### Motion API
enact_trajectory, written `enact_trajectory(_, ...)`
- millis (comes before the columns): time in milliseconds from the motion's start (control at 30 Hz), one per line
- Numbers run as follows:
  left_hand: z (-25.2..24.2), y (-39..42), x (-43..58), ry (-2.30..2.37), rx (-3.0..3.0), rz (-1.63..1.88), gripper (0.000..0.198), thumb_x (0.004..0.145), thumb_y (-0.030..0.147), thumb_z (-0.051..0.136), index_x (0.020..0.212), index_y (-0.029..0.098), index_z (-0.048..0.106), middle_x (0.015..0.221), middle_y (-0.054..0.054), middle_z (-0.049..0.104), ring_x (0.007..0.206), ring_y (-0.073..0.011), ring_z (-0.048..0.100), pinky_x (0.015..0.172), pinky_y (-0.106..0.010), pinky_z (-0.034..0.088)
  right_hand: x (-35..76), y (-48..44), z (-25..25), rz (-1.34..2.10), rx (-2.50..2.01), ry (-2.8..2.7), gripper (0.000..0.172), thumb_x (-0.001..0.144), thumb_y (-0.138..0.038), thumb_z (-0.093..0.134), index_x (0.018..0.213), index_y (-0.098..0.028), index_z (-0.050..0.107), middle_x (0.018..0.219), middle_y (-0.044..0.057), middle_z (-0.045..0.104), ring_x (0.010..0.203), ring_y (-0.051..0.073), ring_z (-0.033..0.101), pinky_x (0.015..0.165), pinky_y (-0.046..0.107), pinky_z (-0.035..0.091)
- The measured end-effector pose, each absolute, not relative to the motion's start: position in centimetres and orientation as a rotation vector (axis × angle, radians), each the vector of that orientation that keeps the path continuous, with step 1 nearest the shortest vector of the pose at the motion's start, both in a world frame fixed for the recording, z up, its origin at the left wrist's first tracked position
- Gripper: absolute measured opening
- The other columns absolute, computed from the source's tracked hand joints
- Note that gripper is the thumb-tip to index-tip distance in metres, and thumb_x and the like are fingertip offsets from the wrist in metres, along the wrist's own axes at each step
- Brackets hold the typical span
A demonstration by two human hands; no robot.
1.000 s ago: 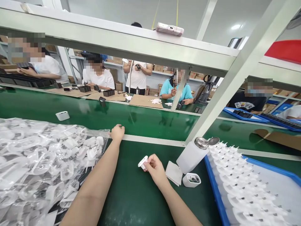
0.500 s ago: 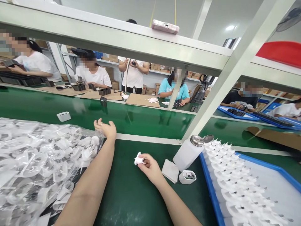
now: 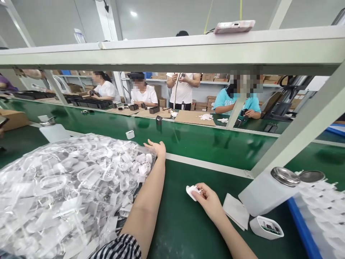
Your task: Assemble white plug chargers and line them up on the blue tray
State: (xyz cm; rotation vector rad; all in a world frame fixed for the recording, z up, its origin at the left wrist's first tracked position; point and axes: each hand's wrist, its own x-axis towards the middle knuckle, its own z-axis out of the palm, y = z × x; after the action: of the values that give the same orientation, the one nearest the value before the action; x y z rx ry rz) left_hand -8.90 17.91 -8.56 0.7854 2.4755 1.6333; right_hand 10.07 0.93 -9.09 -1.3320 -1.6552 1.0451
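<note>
My right hand pinches a white plug piece, apparently a charger's end cap with metal pins, above the green tabletop. My left hand reaches to the edge of the green belt, fingers spread and palm turned up, with nothing seen in it. Beside that arm lies a large clear plastic bag full of loose white plastic parts. A white charger housing sits on the belt, beyond my left hand. Another open housing, with a circuit board inside, stands right of my right hand.
A white pump bottle and a folded cloth stand to the right. Behind them is a blue-rimmed tray of white plug pieces. A slanted frame post rises there. Co-workers sit across the belt.
The view has swung left, so everything appears farther right and more of the bag shows. The plug piece has turned slightly in my right hand. My left hand stays stretched out over the belt's edge.
</note>
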Motion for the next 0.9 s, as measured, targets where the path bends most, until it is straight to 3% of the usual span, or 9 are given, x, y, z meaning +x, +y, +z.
enact_trajectory(367, -9.2, 18.0, -8.3, 2.436, 1.284, 1.158, 0.035, 0.062, 0.023, 0.045, 0.096, 0.015, 0.046, 0.116, -0.014, 0.031, 0.109, -0.0276, 0.023, 0.083, -0.043, 0.023, 10.1, 1.0, -8.8, 1.19, -1.307, -1.571, 0.017, 0.067, -0.037, 0.041, 0.068, -0.02, 0.043, 0.053, -0.004, 0.042, 0.043, 0.008, 0.038, 0.044, 0.021, 0.031)
enact_trajectory(533, -9.4, 18.2, -7.9, 2.517, 1.275, 0.941, 0.045, 0.059, 0.028, 0.05, 0.1, 0.012, 0.043, 0.121, -0.02, 0.021, 0.112, -0.0353, 0.01, 0.081, -0.051, 0.019, 9.9, 0.9, -8.5, 1.212, -1.301, -1.525, 0.018, 0.065, -0.038, 0.044, 0.068, -0.02, 0.045, 0.057, -0.003, 0.045, 0.043, 0.008, 0.04, 0.042, 0.021, 0.032)
enact_trajectory(667, -9.3, 18.2, -7.3, 2.556, 1.278, 0.781, 0.057, 0.06, 0.034, 0.048, 0.108, 0.006, 0.035, 0.118, -0.025, 0.022, 0.112, -0.0355, 0.007, 0.082, -0.05, 0.017, 9.9, 0.9, -8.5, 1.212, -1.302, -1.543, 0.017, 0.065, -0.037, 0.044, 0.068, -0.02, 0.045, 0.057, -0.003, 0.045, 0.044, 0.008, 0.04, 0.042, 0.02, 0.033)
enact_trajectory(900, -9.2, 17.8, -7.2, 2.573, 1.391, 0.81, 0.059, 0.061, 0.031, 0.047, 0.111, 0.006, 0.029, 0.106, -0.021, 0.036, 0.101, -0.0319, 0.029, 0.075, -0.044, 0.028, 10.0, 1.0, -8.8, 1.197, -1.286, -1.578, 0.016, 0.066, -0.036, 0.044, 0.067, -0.02, 0.045, 0.053, -0.004, 0.044, 0.044, 0.008, 0.04, 0.043, 0.02, 0.032)
